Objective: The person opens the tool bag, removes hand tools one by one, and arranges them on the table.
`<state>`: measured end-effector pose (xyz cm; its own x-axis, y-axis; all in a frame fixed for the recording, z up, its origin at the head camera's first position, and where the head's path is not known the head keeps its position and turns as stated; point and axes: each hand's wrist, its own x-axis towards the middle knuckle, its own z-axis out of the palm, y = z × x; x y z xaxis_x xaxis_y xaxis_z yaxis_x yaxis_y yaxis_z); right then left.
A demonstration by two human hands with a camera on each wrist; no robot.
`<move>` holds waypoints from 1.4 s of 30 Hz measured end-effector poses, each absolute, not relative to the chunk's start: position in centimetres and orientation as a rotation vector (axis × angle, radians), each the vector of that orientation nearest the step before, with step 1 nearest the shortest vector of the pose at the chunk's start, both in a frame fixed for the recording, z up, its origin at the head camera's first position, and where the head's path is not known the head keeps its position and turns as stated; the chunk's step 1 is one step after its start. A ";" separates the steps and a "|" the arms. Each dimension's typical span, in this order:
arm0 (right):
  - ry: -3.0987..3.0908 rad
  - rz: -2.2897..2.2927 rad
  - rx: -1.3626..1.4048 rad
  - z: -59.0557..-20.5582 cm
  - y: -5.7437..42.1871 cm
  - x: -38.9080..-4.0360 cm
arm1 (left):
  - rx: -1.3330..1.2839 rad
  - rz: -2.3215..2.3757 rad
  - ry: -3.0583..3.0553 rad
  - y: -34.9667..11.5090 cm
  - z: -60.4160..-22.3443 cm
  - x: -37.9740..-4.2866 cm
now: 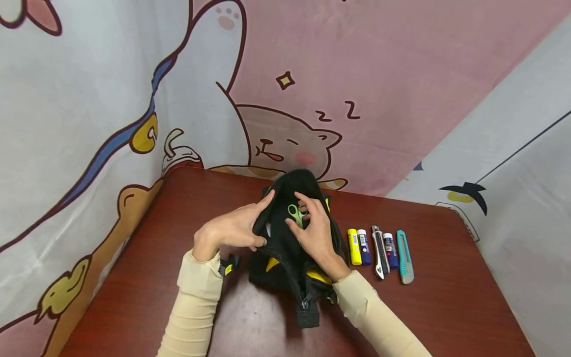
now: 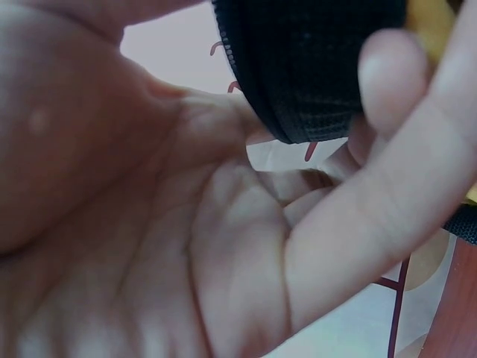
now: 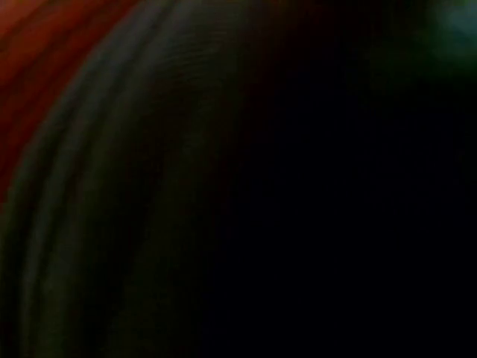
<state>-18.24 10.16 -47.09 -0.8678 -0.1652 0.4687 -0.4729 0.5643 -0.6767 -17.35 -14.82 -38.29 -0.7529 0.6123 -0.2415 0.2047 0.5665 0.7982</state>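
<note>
A black zippered bag [image 1: 292, 258] with yellow patches lies on the table, its mouth spread wide. My left hand [image 1: 234, 225] holds the left edge of that mouth, thumb at the upper rim and fingers lower down. In the left wrist view the bag's zipped edge [image 2: 313, 74] passes between thumb and curled fingers, one fingertip against the cloth. Inside the opening is a pair of light green scissors [image 1: 295, 214], handle loops up, blades hidden. My right hand [image 1: 317, 235] reaches into the opening beside the scissors, thumb and forefinger spread apart around the handles. The right wrist view is mostly dark cloth.
To the bag's right stand in a row a yellow glue stick [image 1: 354, 246], a blue one [image 1: 364, 247], a black-and-white box cutter [image 1: 379, 252], another blue stick [image 1: 390, 250] and a teal box cutter [image 1: 405, 257]. A cartoon-printed curtain [image 1: 401, 74] borders the brown table [image 1: 192, 198].
</note>
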 end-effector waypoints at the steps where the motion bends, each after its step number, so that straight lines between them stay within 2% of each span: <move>1: -2.469 1.212 0.515 -47.2 10.2 -18.2 | 0.657 1.079 2.302 -14.8 -38.3 -17.4; 16: -2.760 1.078 0.484 -49.6 10.8 -19.6 | 0.660 1.072 2.304 -14.9 -38.4 -17.4; 42: -2.897 1.021 0.393 -51.3 11.2 -20.2 | 0.635 1.028 2.323 -14.9 -38.4 -17.3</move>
